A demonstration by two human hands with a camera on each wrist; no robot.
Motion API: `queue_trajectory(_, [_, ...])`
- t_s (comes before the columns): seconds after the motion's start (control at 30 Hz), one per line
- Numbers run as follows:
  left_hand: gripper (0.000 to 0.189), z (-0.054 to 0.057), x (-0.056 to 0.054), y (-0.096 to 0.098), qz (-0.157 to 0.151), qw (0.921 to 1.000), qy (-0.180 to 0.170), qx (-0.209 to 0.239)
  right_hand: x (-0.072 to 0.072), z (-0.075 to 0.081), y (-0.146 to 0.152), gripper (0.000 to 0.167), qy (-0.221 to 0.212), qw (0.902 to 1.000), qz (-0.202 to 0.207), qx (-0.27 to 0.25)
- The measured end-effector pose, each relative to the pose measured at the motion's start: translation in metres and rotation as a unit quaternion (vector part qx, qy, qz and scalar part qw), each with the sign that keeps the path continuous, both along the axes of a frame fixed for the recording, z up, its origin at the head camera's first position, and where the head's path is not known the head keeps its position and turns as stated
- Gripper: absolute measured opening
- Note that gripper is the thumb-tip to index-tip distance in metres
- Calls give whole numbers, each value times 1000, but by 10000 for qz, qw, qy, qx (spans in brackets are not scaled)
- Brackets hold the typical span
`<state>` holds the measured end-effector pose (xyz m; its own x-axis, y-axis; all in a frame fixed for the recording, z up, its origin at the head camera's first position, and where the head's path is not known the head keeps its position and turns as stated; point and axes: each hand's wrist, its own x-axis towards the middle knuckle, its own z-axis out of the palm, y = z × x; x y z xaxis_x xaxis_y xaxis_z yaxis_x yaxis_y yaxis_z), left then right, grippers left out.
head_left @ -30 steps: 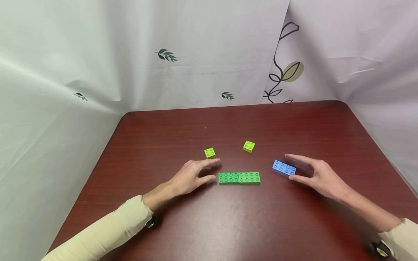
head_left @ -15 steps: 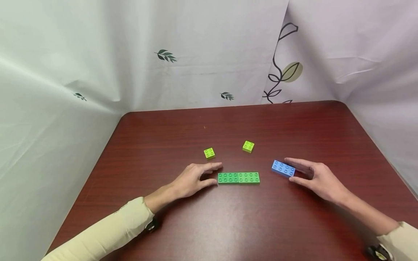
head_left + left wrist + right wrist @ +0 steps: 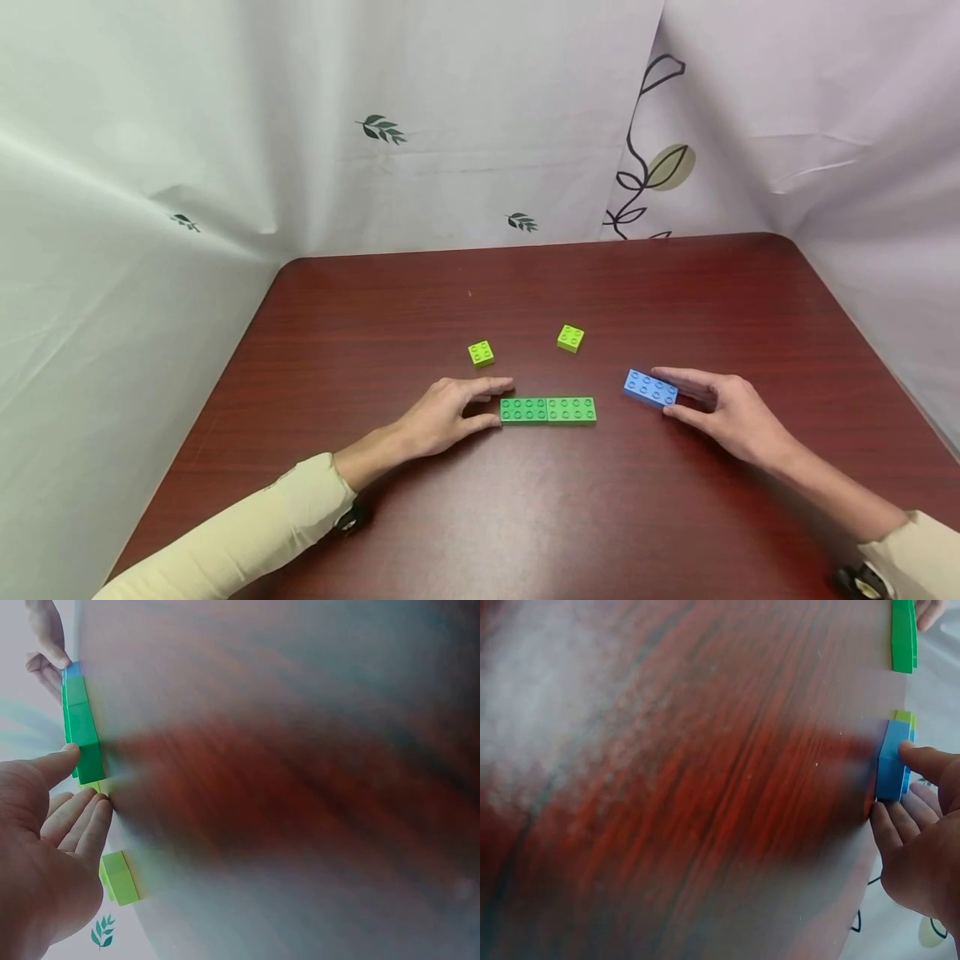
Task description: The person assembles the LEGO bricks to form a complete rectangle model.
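Observation:
Two green toy building bricks, one darker and one lighter, lie end to end on the table. At their left end is my left hand. Its thumb reaches the near corner, and its fingers extend past the far side with a small gap showing in the left wrist view. My right hand pinches the right end of a blue brick between thumb and fingers. In the right wrist view the thumb lies on the blue brick and the fingertips meet its other side.
Two small lime bricks sit farther back, one on the left and one near the middle. The dark red wooden table is enclosed at the back and sides by pale curtains with leaf prints.
The fingers of both hands have drawn in toward the thumbs, the right ones onto the blue brick, the left ones nearer the green bricks. The bricks stay in place.

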<state>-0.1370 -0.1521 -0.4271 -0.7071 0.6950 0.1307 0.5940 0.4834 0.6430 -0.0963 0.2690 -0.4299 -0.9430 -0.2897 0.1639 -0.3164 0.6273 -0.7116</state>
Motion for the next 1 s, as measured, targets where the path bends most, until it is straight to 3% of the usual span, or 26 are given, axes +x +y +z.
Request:
queue_trajectory(0.47, [50,-1,-1,2,-104,9994,261,-191,-3,1,0,49,-7,9999,56,-156])
queue_trajectory(1.0, [48,-2,0,3,-136,9994,215,-232,-7,10,-10,48,-175,9996,78,-185])
